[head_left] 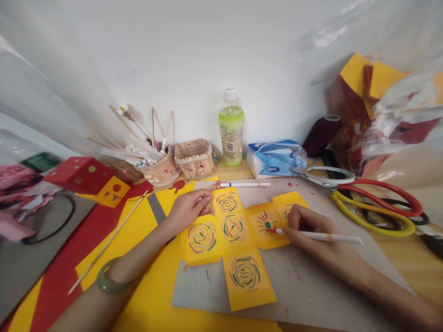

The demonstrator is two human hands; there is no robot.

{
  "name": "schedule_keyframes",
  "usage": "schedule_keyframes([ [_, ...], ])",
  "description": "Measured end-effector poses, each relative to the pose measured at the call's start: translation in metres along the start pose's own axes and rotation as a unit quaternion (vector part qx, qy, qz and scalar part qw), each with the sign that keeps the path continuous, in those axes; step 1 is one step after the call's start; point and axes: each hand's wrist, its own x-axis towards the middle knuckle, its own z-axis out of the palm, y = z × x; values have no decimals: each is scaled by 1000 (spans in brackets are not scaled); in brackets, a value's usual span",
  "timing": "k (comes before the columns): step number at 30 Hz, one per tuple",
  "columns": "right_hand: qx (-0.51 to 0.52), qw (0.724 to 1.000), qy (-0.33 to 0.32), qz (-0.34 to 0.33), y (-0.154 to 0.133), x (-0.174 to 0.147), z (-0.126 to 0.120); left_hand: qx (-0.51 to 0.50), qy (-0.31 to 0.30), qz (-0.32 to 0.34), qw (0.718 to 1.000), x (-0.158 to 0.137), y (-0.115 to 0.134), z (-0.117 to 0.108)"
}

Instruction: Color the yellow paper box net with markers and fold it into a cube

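My right hand [311, 226] grips a white marker [332, 237]. Its red tip touches the yellow paper cutout [226, 246], beside a flower drawing with a green centre and short red and dark strokes around it. The cutout is a flat, cross-shaped box net, and several of its panels carry swirls of red, green and dark strokes. My left hand [188, 207] rests at the cutout's upper left edge with its fingers curled together. Something small and pale shows at those fingers, too little to name. A second white marker [245, 184] lies beyond the cutout.
Yellow sheets [152, 286] and a thin wooden stick [107, 244] lie at left, near a red paper box [83, 173]. Behind stand a basket of markers [159, 166], another basket [195, 159], a bottle [231, 129] and tissues [275, 159]. Scissors [377, 193] lie at right.
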Motion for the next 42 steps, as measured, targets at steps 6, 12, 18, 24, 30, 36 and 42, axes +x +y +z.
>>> schedule_keyframes([
  [6, -14, 1000, -16, -7, 2, 0, 1, -6, 3, 3, 1000, 0, -1, 1],
  [12, -4, 1000, -10, -1, 2, 1, 1, 5, 1, 0, 1000, 0, 1, 0],
  [18, -2, 1000, 4, 9, -1, 0, -2, 3, 0, 3, 1000, -1, 0, 0],
  [24, -6, 1000, -2, 10, -4, 1, -1, 3, 1, 3, 1000, -1, 0, 1],
  [30, -4, 999, -34, 2, -1, 0, 0, 3, 2, 2, 1000, -1, 1, 0],
  [36, -5, 1000, -26, 5, 1, -2, 0, 4, 3, 5, 1000, 0, 2, 0],
  [42, -2, 1000, -26, 4, 1, -1, -1, 4, 4, 4, 1000, -1, 2, -1],
])
